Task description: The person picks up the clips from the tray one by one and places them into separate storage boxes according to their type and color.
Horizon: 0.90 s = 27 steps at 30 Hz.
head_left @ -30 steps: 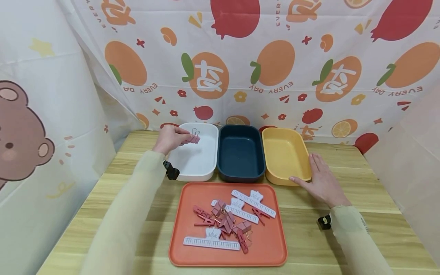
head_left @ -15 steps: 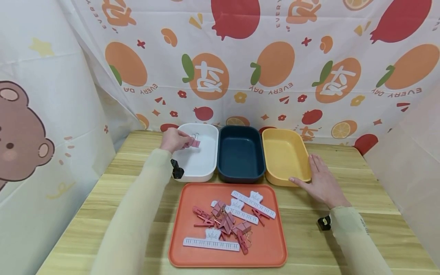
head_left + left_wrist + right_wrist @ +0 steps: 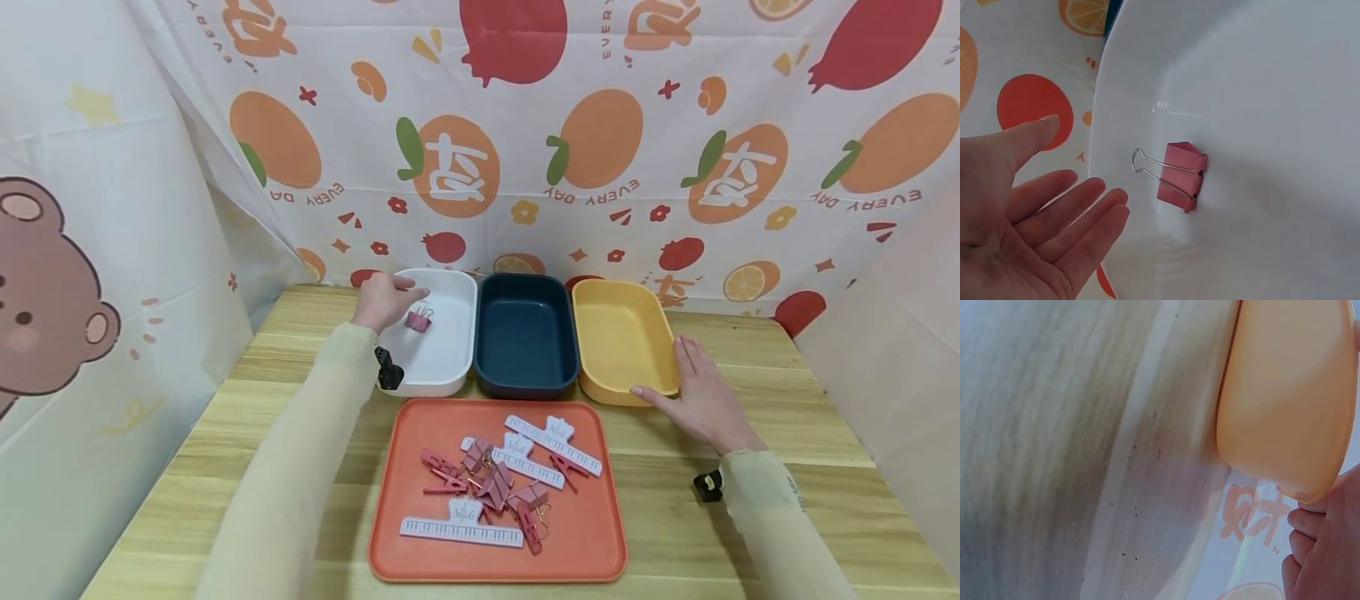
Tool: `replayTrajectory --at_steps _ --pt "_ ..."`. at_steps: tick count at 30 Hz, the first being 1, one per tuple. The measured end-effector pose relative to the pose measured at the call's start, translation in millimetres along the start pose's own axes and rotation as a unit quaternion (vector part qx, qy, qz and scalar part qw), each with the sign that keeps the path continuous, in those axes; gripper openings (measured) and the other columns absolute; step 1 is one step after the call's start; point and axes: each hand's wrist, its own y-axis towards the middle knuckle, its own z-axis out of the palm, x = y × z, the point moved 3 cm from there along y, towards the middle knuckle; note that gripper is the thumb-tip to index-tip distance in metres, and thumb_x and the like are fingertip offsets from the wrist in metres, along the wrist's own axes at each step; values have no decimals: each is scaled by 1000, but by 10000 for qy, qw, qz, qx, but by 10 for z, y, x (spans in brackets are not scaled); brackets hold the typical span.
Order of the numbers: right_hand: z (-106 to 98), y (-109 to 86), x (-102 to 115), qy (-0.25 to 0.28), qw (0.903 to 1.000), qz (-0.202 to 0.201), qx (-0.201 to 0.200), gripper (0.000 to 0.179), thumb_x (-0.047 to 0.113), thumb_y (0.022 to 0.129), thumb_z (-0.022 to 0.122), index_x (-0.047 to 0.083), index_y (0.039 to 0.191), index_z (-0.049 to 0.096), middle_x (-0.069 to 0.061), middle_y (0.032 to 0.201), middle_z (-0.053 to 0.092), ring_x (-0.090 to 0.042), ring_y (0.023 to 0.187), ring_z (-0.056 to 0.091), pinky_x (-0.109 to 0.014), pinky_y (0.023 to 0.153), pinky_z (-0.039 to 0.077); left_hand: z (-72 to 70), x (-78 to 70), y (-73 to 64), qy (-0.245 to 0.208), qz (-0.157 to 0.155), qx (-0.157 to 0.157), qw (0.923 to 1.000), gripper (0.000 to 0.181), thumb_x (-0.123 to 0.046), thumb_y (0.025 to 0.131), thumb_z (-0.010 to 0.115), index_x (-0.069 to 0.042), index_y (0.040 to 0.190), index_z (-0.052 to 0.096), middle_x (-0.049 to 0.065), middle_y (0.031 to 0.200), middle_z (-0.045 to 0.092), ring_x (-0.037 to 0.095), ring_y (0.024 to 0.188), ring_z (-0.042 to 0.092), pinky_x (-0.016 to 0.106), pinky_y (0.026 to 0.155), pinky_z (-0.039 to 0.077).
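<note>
Clock positions are read from the middle of the orange tray (image 3: pixel 397 562). Counter (image 3: pixel 667 533): wood-grained, bearing all items. Tray, nearest: loose mixed stock, laid low and open, presumably so each piece can be picked out singly. Contents: three white piano-key clips (image 3: pixel 461 532), one towards 7 o'clock, two towards 1 and 2; pink binder clips (image 3: pixel 497 486) heaped centrally; pink pegs (image 3: pixel 528 529) about the heap, count uncertain where pieces overlap. Right hand (image 3: pixel 705 404), 2 o'clock: fingers extended along the yellow bin's (image 3: pixel 624 337) outer wall, thumb at its near corner, grip clasping nothing; apparently there to steady the bin. Bins, side by side beyond the tray, probably for short reach: yellow at 1, dark blue bin (image 3: pixel 527 337) at 12, white bin (image 3: pixel 442 362) at 11. Bin contents seen: one lone pink clip (image 3: pixel 1180 176) in the white, wire handles towards 12. Left hand (image 3: pixel 384 300), 11 o'clock: above the white bin's far left part, fingers apart from that clip, grip loose, holding nothing. Farthest: fruit-print cloth (image 3: pixel 517 150).
</note>
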Motion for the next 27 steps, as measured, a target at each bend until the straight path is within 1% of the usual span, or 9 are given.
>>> replayTrajectory --at_steps 4,6,11,16,19,23,26,27 --pt "-15 8 4 -2 10000 -33 -20 118 75 90 54 -7 159 4 -30 164 8 -45 151 8 -65 115 19 -9 -54 -22 -29 177 -3 9998 52 -37 98 69 -6 140 62 16 137 61 33 120 57 48 99 51" --pt "-22 14 3 -8 10000 -32 -40 118 75 90 54 -7 159 5 -30 164 9 -45 151 8 -65 115 19 -12 -83 -39 -77 271 -15 9996 52 -38 98 70 -7 139 63 15 137 60 33 119 57 47 97 52" --pt "-23 18 8 -17 10000 -21 -34 117 75 90 54 -9 158 8 -31 164 11 -44 151 7 -65 115 20 -7 -135 -97 -152 484 -10 9987 54 -40 97 71 -7 140 62 16 137 60 33 119 57 47 95 54" --pt "-12 13 8 -21 10000 8 13 118 76 90 53 -8 159 6 -30 164 10 -44 151 6 -66 115 19 5 -171 -169 -225 670 -1 9975 54 -41 97 70 -8 140 62 16 136 61 32 118 59 45 92 56" --pt "-8 8 7 -33 10000 28 32 118 76 90 53 -7 159 5 -30 164 10 -44 151 7 -66 115 19 25 -184 -212 -239 821 -13 9963 54 -42 98 68 -9 141 61 16 136 61 32 114 62 42 88 58" --pt "-6 0 7 -43 9999 65 75 119 76 90 52 -7 159 3 -30 164 8 -45 151 6 -66 115 18 61 -190 -275 -307 1043 5 9941 52 -41 99 67 -11 141 61 15 135 62 32 100 69 39 82 60" --pt "-4 -4 9 -44 9999 75 93 119 76 90 52 -7 159 3 -30 164 7 -45 151 6 -66 115 18 81 -194 -321 -350 1204 9 9921 50 -40 99 68 -11 139 62 12 133 62 30 99 69 37 78 60" --pt "-7 -4 9 -47 9999 70 88 119 76 90 52 -7 159 3 -30 164 7 -45 151 6 -66 115 18 84 -197 -334 -344 1255 -6 9915 50 -40 98 68 -11 138 62 11 133 63 29 102 67 36 77 60"
